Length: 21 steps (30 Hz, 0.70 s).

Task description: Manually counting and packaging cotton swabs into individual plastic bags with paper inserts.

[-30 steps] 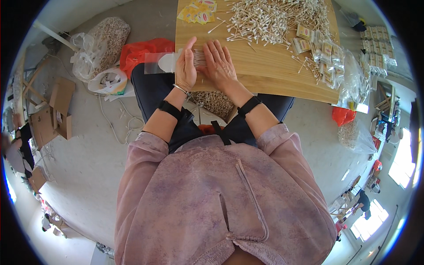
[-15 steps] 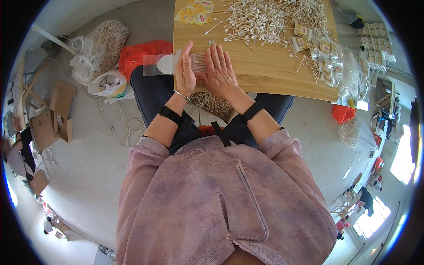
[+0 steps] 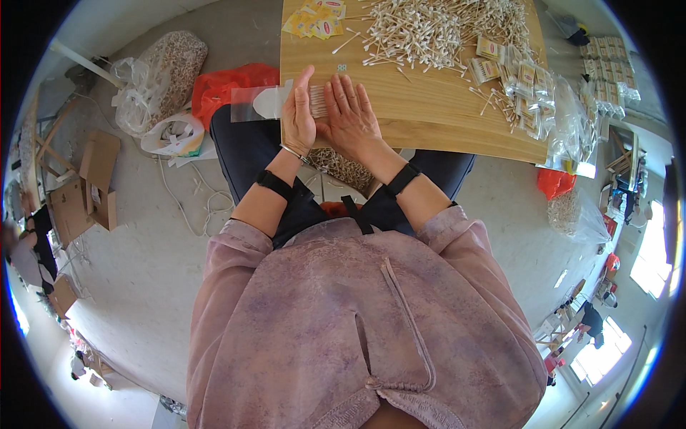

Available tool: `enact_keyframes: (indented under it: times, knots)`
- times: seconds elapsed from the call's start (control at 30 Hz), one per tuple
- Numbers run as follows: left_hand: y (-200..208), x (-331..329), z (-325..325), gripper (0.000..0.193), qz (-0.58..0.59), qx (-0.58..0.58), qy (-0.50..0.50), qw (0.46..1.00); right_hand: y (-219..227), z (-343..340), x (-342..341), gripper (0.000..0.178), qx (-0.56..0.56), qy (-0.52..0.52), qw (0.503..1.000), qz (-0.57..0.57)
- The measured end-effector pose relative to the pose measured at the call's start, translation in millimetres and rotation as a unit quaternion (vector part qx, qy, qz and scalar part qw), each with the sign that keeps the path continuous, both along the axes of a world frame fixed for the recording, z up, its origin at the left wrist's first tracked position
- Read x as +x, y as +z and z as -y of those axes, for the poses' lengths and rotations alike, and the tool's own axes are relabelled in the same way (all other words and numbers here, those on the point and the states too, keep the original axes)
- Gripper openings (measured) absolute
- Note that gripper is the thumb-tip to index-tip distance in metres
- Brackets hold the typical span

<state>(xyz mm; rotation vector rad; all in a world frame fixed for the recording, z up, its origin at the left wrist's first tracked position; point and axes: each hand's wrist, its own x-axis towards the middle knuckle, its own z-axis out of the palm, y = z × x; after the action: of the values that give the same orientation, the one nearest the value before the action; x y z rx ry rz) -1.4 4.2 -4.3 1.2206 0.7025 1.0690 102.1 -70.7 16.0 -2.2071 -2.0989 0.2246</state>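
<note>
On the table's near-left corner, a row of cotton swabs (image 3: 318, 102) lies side by side between my hands. My left hand (image 3: 300, 118) stands on edge at their left end, fingers stretched out straight. My right hand (image 3: 350, 114) lies flat with its fingers extended over the right end of the row, covering part of it. Left of my left hand, a clear plastic bag (image 3: 244, 106) sticks out past the table edge. A white rounded piece (image 3: 267, 104) shows in the bag; its right end is hidden by my hand.
A large heap of loose cotton swabs (image 3: 418, 36) covers the table's far side. Yellow printed cards (image 3: 314, 20) lie at the far left. Filled swab packets (image 3: 529, 89) pile up at the right. An open box of swabs (image 3: 339, 168) sits below the table edge.
My right hand has slid slightly left toward my left hand, and the visible stretch of swabs between them is narrower. My left hand has barely moved.
</note>
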Motion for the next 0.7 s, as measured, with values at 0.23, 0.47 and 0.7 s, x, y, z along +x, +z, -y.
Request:
enact_keyframes:
  times: [0.23, 0.47, 0.7]
  knots:
    - [4, 1, 1, 0.053, -0.048, 0.034, -0.024, 0.998, 5, 2, -2, 0.076, -0.038, -0.004, 0.999, 0.034]
    - [-2, 0, -3, 0.054, -0.013, -0.003, -0.035, 0.999, 2, -10, -2, 0.073, -0.045, -0.026, 0.998, 0.019]
    - [0, 3, -1, 0.054, -0.009, 0.015, -0.021, 1.0, -7, -6, -7, 0.073, 0.016, -0.039, 0.998, -0.038]
